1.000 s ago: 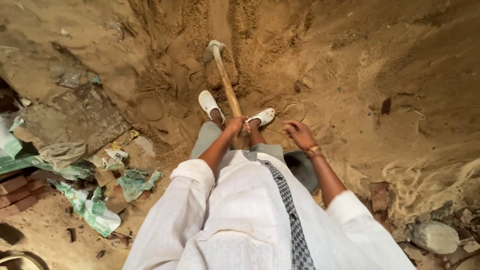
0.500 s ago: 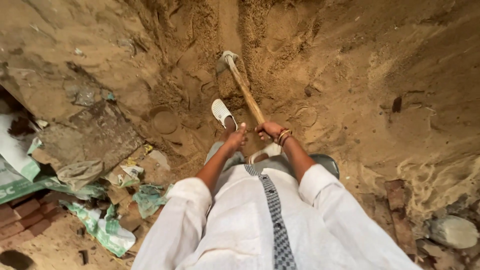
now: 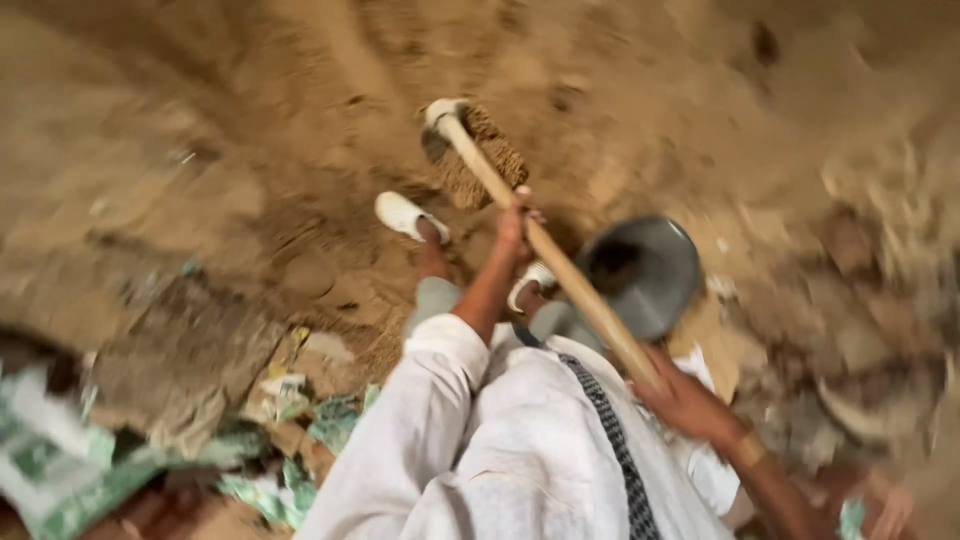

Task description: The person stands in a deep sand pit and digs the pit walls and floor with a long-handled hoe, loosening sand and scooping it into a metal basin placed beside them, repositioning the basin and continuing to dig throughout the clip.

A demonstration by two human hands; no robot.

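I stand on sandy ground and hold a hoe with a long wooden handle. Its metal blade sits in a small heap of sand lifted ahead of my feet. My left hand grips the handle partway down its length. My right hand grips the near end of the handle by my hip, with a bangle on the wrist. A grey metal pan lies on the ground just right of the handle. My white shoes show below the blade. The whole view is blurred by motion.
Torn green and white sacks and paper scraps lie at the lower left. Stones and rubble lie at the right. Loose sand covers the ground ahead and to the left.
The hoe has been pulled back toward my feet with sand on the blade. My right hand has slid to the handle's near end. The grey pan has come into view on the right.
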